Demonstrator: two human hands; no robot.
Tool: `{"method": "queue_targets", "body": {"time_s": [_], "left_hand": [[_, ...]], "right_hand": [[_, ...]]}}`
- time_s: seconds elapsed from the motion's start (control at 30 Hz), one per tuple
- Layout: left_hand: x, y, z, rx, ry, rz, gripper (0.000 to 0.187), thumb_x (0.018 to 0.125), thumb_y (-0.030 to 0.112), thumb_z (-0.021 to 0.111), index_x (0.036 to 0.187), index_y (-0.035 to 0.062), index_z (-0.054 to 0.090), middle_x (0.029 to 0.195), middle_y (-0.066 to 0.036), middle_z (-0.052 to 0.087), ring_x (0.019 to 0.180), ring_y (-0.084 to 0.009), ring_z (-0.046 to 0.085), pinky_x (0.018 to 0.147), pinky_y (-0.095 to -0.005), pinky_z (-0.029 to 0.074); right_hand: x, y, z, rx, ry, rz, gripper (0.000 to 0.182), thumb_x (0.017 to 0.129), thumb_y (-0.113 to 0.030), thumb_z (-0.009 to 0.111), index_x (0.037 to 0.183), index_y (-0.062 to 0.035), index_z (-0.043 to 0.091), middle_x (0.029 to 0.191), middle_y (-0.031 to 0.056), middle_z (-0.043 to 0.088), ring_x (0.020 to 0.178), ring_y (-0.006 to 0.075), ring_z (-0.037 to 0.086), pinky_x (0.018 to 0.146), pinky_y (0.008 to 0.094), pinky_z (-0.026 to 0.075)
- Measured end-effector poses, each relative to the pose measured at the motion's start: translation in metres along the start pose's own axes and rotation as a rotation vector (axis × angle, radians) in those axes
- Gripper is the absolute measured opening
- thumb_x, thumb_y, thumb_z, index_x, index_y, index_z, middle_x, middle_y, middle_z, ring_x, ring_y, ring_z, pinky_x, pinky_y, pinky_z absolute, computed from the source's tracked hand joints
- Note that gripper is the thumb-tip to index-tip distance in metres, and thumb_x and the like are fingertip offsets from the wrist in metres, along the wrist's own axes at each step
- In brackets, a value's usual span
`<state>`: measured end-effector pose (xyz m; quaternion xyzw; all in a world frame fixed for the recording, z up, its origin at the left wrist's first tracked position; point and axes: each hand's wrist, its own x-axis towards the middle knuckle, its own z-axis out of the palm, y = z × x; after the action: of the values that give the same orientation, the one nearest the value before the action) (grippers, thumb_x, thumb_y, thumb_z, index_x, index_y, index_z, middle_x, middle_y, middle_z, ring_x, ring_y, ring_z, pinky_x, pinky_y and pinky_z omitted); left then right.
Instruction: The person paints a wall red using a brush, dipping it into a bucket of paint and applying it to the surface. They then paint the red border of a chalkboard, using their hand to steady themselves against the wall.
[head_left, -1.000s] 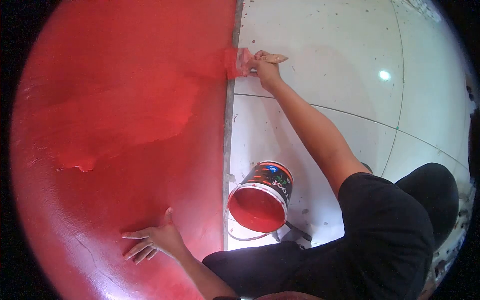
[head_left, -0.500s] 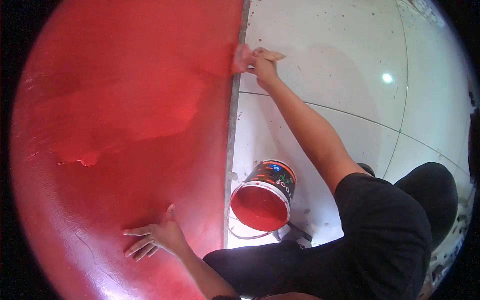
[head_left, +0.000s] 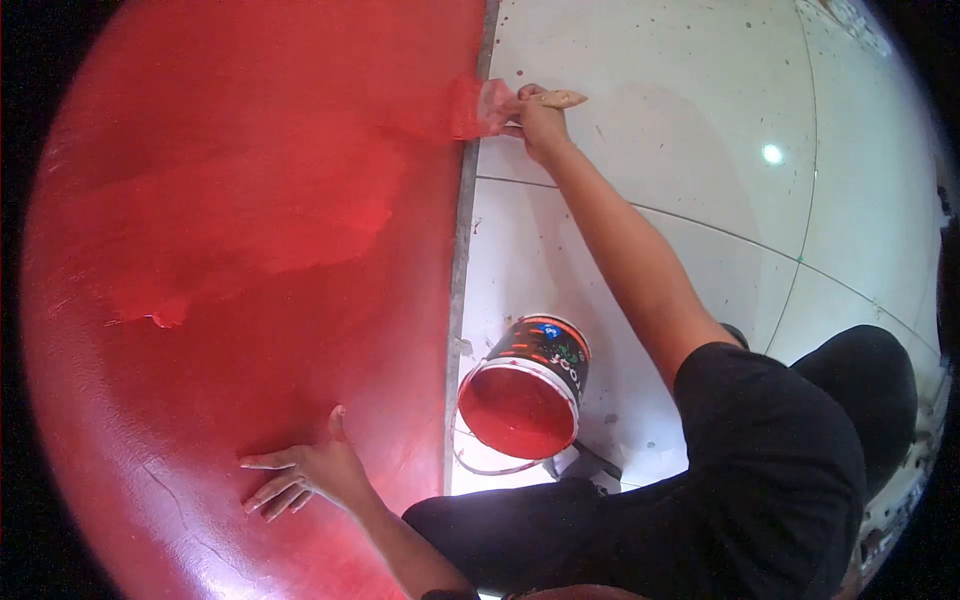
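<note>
My right hand [head_left: 541,120] grips a wide paintbrush [head_left: 495,106] by its wooden handle, which pokes out past the fingers to the right. Red paint coats the bristles, and they lie against the right edge of the red wall [head_left: 300,200]. Low on that wall my left hand [head_left: 308,474] is spread, fingers apart, holding nothing. Between my arms stands a bucket of red paint [head_left: 518,410], its dark printed side facing away from me and its wire handle hanging down. Wetter, brighter paint covers the upper wall; a duller red lies below.
A narrow grey edge strip [head_left: 460,260] borders the red surface. White floor tiles [head_left: 690,120], spotted with paint specks, stretch to the right. My knee [head_left: 860,400] in dark clothing is at the right, near the bucket's side.
The brush in my right hand has shifted slightly left, so its bristles now overlap the red surface more. My left hand stays spread in nearly the same place.
</note>
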<state>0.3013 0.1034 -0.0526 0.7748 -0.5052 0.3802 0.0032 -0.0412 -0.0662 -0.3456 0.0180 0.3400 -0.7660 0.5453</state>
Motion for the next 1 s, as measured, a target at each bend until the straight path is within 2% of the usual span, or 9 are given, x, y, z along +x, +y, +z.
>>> {"method": "queue_targets", "body": {"time_s": [0.1, 0.17, 0.43, 0.57, 0.7, 0.8, 0.83, 0.9, 1.0], "left_hand": [[0.001, -0.002, 0.005, -0.031, -0.030, -0.025, 0.154, 0.047, 0.070, 0.078, 0.147, 0.0102, -0.022, 0.131, -0.045, -0.037, 0.121, -0.0730, -0.020, 0.093, -0.0811, 0.012], [0.003, -0.009, 0.011, -0.019, 0.028, 0.001, 0.160, 0.037, 0.081, 0.073, 0.149, 0.0107, -0.017, 0.134, -0.045, -0.034, 0.118, -0.0744, -0.020, 0.090, -0.0821, 0.014], [0.004, -0.008, 0.006, 0.035, 0.027, 0.006, 0.159, 0.038, 0.080, 0.074, 0.149, 0.0103, -0.015, 0.133, -0.048, -0.031, 0.118, -0.0748, -0.018, 0.090, -0.0812, 0.018], [0.002, -0.008, 0.010, 0.022, 0.050, 0.027, 0.158, 0.039, 0.073, 0.079, 0.149, 0.0108, -0.016, 0.133, -0.049, -0.031, 0.118, -0.0749, -0.018, 0.091, -0.0811, 0.017], [0.003, 0.001, -0.003, 0.034, -0.041, -0.026, 0.153, 0.047, 0.067, 0.081, 0.148, 0.0064, -0.017, 0.131, -0.049, -0.033, 0.120, -0.0748, -0.017, 0.094, -0.0794, 0.016], [0.004, -0.005, 0.002, 0.072, -0.030, -0.015, 0.153, 0.047, 0.068, 0.080, 0.148, 0.0048, -0.016, 0.131, -0.050, -0.033, 0.119, -0.0754, -0.017, 0.093, -0.0797, 0.017], [0.004, -0.007, 0.004, 0.041, -0.005, -0.010, 0.155, 0.044, 0.070, 0.080, 0.147, 0.0102, -0.019, 0.132, -0.048, -0.033, 0.119, -0.0754, -0.017, 0.092, -0.0804, 0.018], [0.003, -0.009, 0.006, 0.015, 0.022, -0.003, 0.159, 0.040, 0.072, 0.080, 0.147, 0.0156, -0.022, 0.133, -0.047, -0.034, 0.118, -0.0755, -0.016, 0.091, -0.0811, 0.018], [0.005, -0.009, 0.006, 0.027, 0.017, -0.006, 0.157, 0.041, 0.070, 0.081, 0.148, 0.0179, -0.022, 0.133, -0.046, -0.035, 0.119, -0.0753, -0.017, 0.092, -0.0811, 0.018]], "right_hand": [[-0.001, -0.011, -0.010, -0.060, 0.034, 0.001, 0.028, 0.075, 0.007, 0.058, 0.078, -0.0137, 0.040, 0.079, 0.0039, 0.056, 0.072, 0.0197, 0.064, 0.062, 0.0378, 0.057], [0.000, -0.007, -0.010, -0.063, 0.061, -0.017, 0.028, 0.074, 0.007, 0.058, 0.078, -0.0137, 0.040, 0.079, 0.0035, 0.056, 0.073, 0.0192, 0.064, 0.062, 0.0372, 0.057], [-0.015, 0.004, 0.031, -0.196, 0.056, -0.035, 0.026, 0.078, 0.003, 0.060, 0.077, -0.0138, 0.041, 0.081, 0.0017, 0.055, 0.076, 0.0156, 0.061, 0.063, 0.0354, 0.055], [-0.045, -0.052, 0.093, 0.282, -0.285, -0.118, 0.028, 0.084, 0.000, 0.065, 0.083, -0.0135, 0.041, 0.081, 0.0034, 0.058, 0.076, 0.0186, 0.066, 0.065, 0.0376, 0.058], [-0.059, -0.097, 0.126, 0.396, -0.655, -0.309, 0.029, 0.084, -0.001, 0.064, 0.082, -0.0148, 0.039, 0.084, 0.0024, 0.057, 0.083, 0.0194, 0.066, 0.069, 0.0406, 0.059], [-0.051, -0.062, 0.108, 0.310, -0.471, -0.252, 0.022, 0.087, -0.003, 0.059, 0.088, -0.0134, 0.040, 0.088, 0.0038, 0.057, 0.084, 0.0196, 0.063, 0.069, 0.0375, 0.055], [-0.045, -0.030, 0.089, 0.265, -0.392, -0.220, 0.021, 0.088, -0.003, 0.058, 0.088, -0.0136, 0.039, 0.089, 0.0041, 0.058, 0.084, 0.0195, 0.063, 0.070, 0.0374, 0.055], [-0.049, 0.012, 0.045, 0.238, -0.091, 0.091, 0.027, 0.082, 0.000, 0.063, 0.081, -0.0143, 0.041, 0.090, 0.0022, 0.056, 0.086, 0.0179, 0.062, 0.073, 0.0363, 0.055], [-0.049, 0.036, -0.010, -0.033, 0.021, 0.041, 0.027, 0.080, 0.002, 0.063, 0.081, -0.0141, 0.041, 0.088, 0.0031, 0.058, 0.081, 0.0180, 0.063, 0.070, 0.0370, 0.056]]}}
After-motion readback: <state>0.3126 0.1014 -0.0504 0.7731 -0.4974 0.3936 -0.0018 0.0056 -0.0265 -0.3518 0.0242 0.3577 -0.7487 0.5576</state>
